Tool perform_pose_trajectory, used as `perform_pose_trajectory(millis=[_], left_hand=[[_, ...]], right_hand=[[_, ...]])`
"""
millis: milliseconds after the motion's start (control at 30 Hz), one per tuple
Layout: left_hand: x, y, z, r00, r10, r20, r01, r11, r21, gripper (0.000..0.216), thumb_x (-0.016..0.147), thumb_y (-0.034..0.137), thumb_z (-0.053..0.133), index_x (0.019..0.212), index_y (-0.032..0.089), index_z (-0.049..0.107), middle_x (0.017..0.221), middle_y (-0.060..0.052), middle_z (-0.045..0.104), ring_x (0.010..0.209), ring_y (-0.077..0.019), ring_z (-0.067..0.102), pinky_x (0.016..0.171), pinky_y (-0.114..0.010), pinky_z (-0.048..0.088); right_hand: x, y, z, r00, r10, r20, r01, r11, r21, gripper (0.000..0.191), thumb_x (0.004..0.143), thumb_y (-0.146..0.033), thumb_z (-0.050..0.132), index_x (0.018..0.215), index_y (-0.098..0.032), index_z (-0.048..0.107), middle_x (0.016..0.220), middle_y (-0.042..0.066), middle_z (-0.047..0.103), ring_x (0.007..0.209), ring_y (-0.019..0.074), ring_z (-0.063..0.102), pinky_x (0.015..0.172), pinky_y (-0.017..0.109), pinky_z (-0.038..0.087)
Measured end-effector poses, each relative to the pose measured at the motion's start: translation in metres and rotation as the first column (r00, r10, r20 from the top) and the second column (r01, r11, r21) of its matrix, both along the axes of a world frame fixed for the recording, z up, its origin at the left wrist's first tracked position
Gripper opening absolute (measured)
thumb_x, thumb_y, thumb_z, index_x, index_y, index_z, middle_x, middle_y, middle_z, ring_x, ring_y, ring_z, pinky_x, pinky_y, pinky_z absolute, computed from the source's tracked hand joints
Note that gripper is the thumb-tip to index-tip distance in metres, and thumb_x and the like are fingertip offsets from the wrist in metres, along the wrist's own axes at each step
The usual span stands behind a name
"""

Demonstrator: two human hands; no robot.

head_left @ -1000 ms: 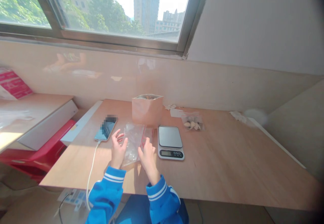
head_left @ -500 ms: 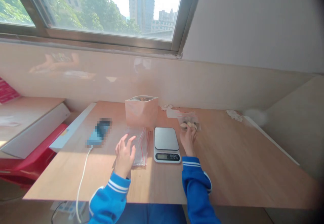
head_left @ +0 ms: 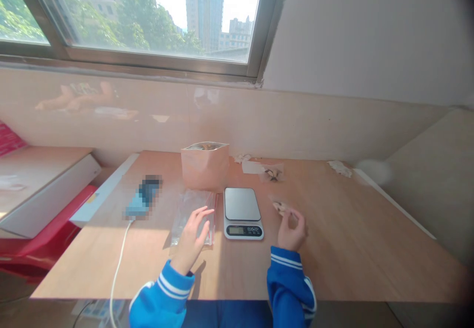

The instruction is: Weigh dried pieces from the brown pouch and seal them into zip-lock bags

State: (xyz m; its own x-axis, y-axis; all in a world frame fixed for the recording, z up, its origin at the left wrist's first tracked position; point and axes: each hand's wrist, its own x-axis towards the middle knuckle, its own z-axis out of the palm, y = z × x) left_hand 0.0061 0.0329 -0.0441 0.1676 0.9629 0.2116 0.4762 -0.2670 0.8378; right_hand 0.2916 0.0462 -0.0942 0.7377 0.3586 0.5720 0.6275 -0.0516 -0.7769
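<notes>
My left hand (head_left: 193, 234) lies with fingers stretched out on a stack of clear zip bags with red seal strips (head_left: 192, 209). To its right stands a small digital kitchen scale (head_left: 243, 212) with a bare steel platform. My right hand (head_left: 291, 228) is to the right of the scale, fingers pinched on a small clear bag holding pale pieces (head_left: 281, 205), lifted just above the wooden table (head_left: 351, 239). Behind the scale stands an open pink stand-up pouch (head_left: 205, 166).
Another small bag with pale pieces (head_left: 273, 173) and paper scraps (head_left: 249, 162) lie near the wall. A phone (head_left: 142, 198) on a white cable (head_left: 117, 264) rests at the left. A lower table (head_left: 40, 180) and red object (head_left: 44, 234) stand left; crumpled paper (head_left: 338, 168) lies far right.
My right hand went from the zip bags to the back of the table, took a small filled bag and pulled it toward me, right of the scale. My left hand stayed on the zip bags.
</notes>
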Motion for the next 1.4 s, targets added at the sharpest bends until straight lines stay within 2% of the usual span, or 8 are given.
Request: perform_pose_trajectory(millis=[100, 300, 433, 600, 767, 1033, 1200, 1400], left_hand=[[0.018, -0.011, 0.005, 0.980, -0.120, 0.156, 0.130, 0.990, -0.057, 0.043, 0.089, 0.036, 0.051, 0.131, 0.026, 0.051, 0.134, -0.010, 0.052, 0.123, -0.0238, 0.050, 0.103, -0.042, 0.042], [0.036, -0.027, 0.020, 0.926, -0.142, 0.350, 0.187, 0.978, -0.097, 0.036, 0.084, 0.040, 0.060, 0.115, 0.021, 0.059, 0.108, -0.009, 0.062, 0.101, -0.0218, 0.059, 0.089, -0.035, 0.047], [0.026, -0.028, 0.022, 0.890, -0.193, 0.413, 0.301, 0.929, -0.214, 0.026, 0.088, 0.043, 0.053, 0.088, 0.019, 0.061, 0.075, -0.002, 0.059, 0.069, -0.0139, 0.055, 0.064, -0.025, 0.045], [0.025, -0.026, 0.022, 0.819, 0.008, 0.573, 0.169, 0.952, -0.255, 0.029, 0.083, 0.047, 0.058, 0.086, 0.019, 0.053, 0.070, 0.002, 0.054, 0.056, -0.0096, 0.050, 0.054, -0.022, 0.042], [0.031, -0.025, 0.026, 0.797, -0.015, 0.603, 0.174, 0.963, -0.206, 0.024, 0.084, 0.042, 0.058, 0.091, 0.021, 0.050, 0.086, -0.002, 0.060, 0.075, -0.0152, 0.061, 0.068, -0.026, 0.050], [0.029, -0.029, 0.043, 0.860, -0.163, 0.483, 0.245, 0.963, -0.110, 0.027, 0.088, 0.042, 0.050, 0.103, 0.020, 0.055, 0.098, -0.008, 0.064, 0.093, -0.0216, 0.061, 0.086, -0.035, 0.048], [0.038, -0.020, 0.042, 0.943, -0.010, 0.333, 0.056, 0.990, -0.128, 0.029, 0.093, 0.046, 0.038, 0.077, 0.022, 0.044, 0.068, 0.002, 0.051, 0.067, -0.0153, 0.053, 0.066, -0.027, 0.042], [0.035, -0.012, 0.048, 0.971, -0.116, 0.210, 0.131, 0.990, -0.058, 0.029, 0.095, 0.041, 0.035, 0.073, 0.022, 0.038, 0.064, 0.004, 0.042, 0.061, -0.0130, 0.046, 0.063, -0.025, 0.037]], right_hand=[[-0.039, -0.045, 0.047, 0.981, 0.017, -0.191, 0.008, 0.992, 0.126, 0.032, 0.086, -0.047, 0.054, 0.093, -0.016, 0.060, 0.091, 0.012, 0.066, 0.083, 0.0229, 0.062, 0.077, 0.037, 0.048], [-0.093, -0.065, 0.111, 0.762, 0.495, -0.417, -0.482, 0.864, 0.145, 0.033, 0.085, -0.052, 0.055, 0.091, -0.019, 0.056, 0.075, 0.002, 0.061, 0.067, 0.0156, 0.059, 0.064, 0.028, 0.048], [-0.107, -0.054, 0.101, 0.664, 0.592, -0.456, -0.618, 0.778, 0.109, 0.040, 0.089, -0.051, 0.048, 0.114, -0.020, 0.049, 0.084, 0.005, 0.063, 0.074, 0.0185, 0.061, 0.065, 0.030, 0.050], [-0.136, -0.057, 0.086, 0.914, 0.369, -0.168, -0.369, 0.929, 0.028, 0.052, 0.082, -0.047, 0.061, 0.121, -0.018, 0.044, 0.130, 0.019, 0.044, 0.109, 0.0267, 0.050, 0.089, 0.044, 0.045], [-0.165, -0.063, 0.088, 0.582, 0.694, -0.424, -0.763, 0.646, 0.010, 0.019, 0.090, -0.039, 0.051, 0.097, -0.021, 0.054, 0.099, 0.008, 0.062, 0.087, 0.0189, 0.062, 0.077, 0.034, 0.053], [-0.151, -0.054, 0.086, 0.464, 0.673, -0.576, -0.771, 0.627, 0.111, 0.027, 0.084, -0.044, 0.061, 0.092, -0.018, 0.063, 0.094, 0.009, 0.071, 0.087, 0.0210, 0.068, 0.081, 0.035, 0.055], [-0.152, -0.055, 0.084, 0.417, 0.674, -0.609, -0.768, 0.620, 0.160, 0.034, 0.081, -0.048, 0.064, 0.089, -0.015, 0.069, 0.094, 0.011, 0.073, 0.088, 0.0240, 0.069, 0.080, 0.036, 0.055], [-0.147, -0.054, 0.079, 0.335, 0.709, -0.620, -0.795, 0.566, 0.218, 0.034, 0.082, -0.047, 0.064, 0.088, -0.014, 0.071, 0.088, 0.010, 0.074, 0.081, 0.0224, 0.069, 0.076, 0.035, 0.056]])
